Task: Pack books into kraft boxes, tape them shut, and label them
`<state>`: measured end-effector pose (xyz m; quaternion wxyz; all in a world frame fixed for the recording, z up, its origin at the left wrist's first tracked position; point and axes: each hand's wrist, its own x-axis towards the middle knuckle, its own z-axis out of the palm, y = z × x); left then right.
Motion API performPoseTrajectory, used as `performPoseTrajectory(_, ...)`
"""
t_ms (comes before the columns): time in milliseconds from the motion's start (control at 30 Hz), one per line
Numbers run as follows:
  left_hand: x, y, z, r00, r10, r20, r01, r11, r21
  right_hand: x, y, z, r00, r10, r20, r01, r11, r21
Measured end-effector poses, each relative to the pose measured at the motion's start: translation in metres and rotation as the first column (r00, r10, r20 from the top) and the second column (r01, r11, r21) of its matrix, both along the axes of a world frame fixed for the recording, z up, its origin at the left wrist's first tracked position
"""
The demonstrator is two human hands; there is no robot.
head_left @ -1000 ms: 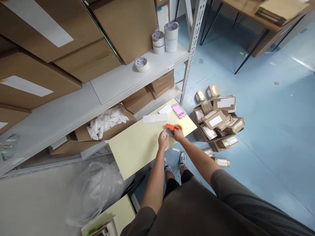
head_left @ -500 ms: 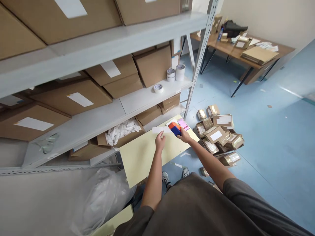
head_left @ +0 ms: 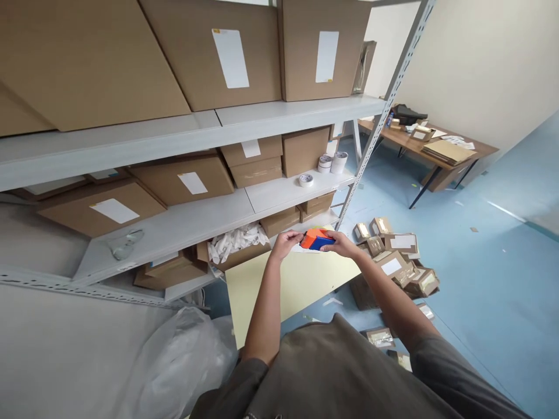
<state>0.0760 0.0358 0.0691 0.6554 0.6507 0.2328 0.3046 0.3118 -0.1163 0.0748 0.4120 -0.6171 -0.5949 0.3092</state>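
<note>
Both my hands hold an orange and blue tape dispenser (head_left: pixel 317 239) in the air above a pale yellow table (head_left: pixel 279 291). My right hand (head_left: pixel 339 243) is wrapped round its right side. My left hand (head_left: pixel 286 242) pinches its left end with curled fingers. Rolls of white tape (head_left: pixel 306 180) lie on the grey shelf (head_left: pixel 244 201) beyond the dispenser, two stacks (head_left: pixel 331 163) farther right.
Large cardboard boxes (head_left: pixel 183 177) fill the grey metal rack. An open box of white packets (head_left: pixel 236 241) sits low on the rack. Several small taped parcels (head_left: pixel 395 250) are heaped on the blue floor at right. A clear plastic bag (head_left: pixel 179 361) lies lower left. A brown desk (head_left: pixel 430 148) stands far right.
My right hand lifted the tape dispenser off the yellow table. My left hand came up and took its other end. The camera tilted upward, showing more of the rack.
</note>
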Motion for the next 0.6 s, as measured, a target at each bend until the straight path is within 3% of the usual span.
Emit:
performPoseTrajectory(200,-0.019,0.002,0.008,0.993,0.115,0.027,-0.115,0.993,0.008,-0.020,0.015,0.019,0.996,-0.012,0.087,0.007,0.998,0.067)
performPoseTrajectory(333,-0.024,0.004,0.007,0.987,0.159,0.029,-0.158,0.987,-0.031,-0.032,0.018,0.021,0.995,-0.040,0.095,0.035,0.998,0.058)
performPoseTrajectory(433,-0.028,0.007,0.008,0.980,0.195,0.027,-0.196,0.979,0.051,-0.038,0.019,0.020,0.997,-0.037,0.066,0.035,0.999,0.027)
performPoseTrajectory(500,-0.030,0.007,0.011,0.957,0.282,0.064,-0.289,0.944,0.156,-0.040,0.021,0.019,0.999,-0.033,0.031,0.033,0.999,0.004)
performPoseTrajectory(600,-0.028,0.002,0.015,0.887,0.435,0.155,-0.462,0.834,0.301,-0.036,0.026,0.018,1.000,-0.029,-0.011,0.030,1.000,0.008)
